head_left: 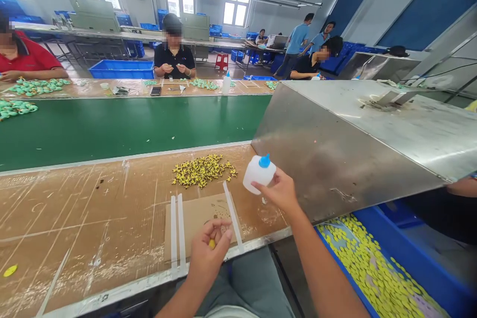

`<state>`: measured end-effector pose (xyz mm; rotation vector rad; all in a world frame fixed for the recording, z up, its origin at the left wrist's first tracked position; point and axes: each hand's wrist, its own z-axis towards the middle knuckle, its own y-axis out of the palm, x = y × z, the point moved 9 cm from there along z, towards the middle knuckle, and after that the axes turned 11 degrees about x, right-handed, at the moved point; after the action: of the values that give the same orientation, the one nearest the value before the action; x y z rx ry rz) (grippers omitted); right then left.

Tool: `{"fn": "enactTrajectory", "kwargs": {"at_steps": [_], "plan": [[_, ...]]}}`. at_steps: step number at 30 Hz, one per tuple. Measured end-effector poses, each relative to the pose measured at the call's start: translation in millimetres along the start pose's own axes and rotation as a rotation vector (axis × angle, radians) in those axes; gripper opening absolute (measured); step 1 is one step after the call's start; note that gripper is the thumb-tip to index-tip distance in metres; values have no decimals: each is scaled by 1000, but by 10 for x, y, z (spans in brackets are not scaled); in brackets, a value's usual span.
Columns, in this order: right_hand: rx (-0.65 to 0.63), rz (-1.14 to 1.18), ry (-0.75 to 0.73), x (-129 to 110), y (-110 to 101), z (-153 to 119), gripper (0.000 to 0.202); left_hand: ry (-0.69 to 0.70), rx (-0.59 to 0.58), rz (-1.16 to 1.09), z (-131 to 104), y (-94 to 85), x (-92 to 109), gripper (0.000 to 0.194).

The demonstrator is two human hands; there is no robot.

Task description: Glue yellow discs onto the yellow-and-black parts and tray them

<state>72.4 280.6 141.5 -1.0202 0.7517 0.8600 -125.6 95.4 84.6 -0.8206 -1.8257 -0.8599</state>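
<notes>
"Yellow piece (212,244): where?"

"Between the left hand's (207,247) curled fingers, apparently pinched, above the taped cardboard (196,208)."

"And rightward?"

"The right hand's (282,192) fingers grip a white squeeze bottle (256,174), blue nozzle (265,161) up."

"So, dispensing?"

"Probably just before it; the next move likely calls for tipping the nozzle toward the left fingertips."

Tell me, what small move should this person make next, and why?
Perhaps tip the bottle toward the yellow piece: the right hand holds the bottle with its blue tip up, while the left hand holds the piece, apart from it.
</notes>
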Motion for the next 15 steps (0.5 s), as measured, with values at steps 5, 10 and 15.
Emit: {"fn": "enactTrajectory", "kwargs": {"at_steps": [5,10,15], "plan": [[-490,110,-72,-245,-210,-756,59,285,-286,306,-25,445,377,79],[-727,208,-31,-207,-354,-1301,76,397,-542,362,-341,722,371,63],[-828,292,99,-47,-418,-1532,81,493,-460,489,-471,747,254,50]]}}
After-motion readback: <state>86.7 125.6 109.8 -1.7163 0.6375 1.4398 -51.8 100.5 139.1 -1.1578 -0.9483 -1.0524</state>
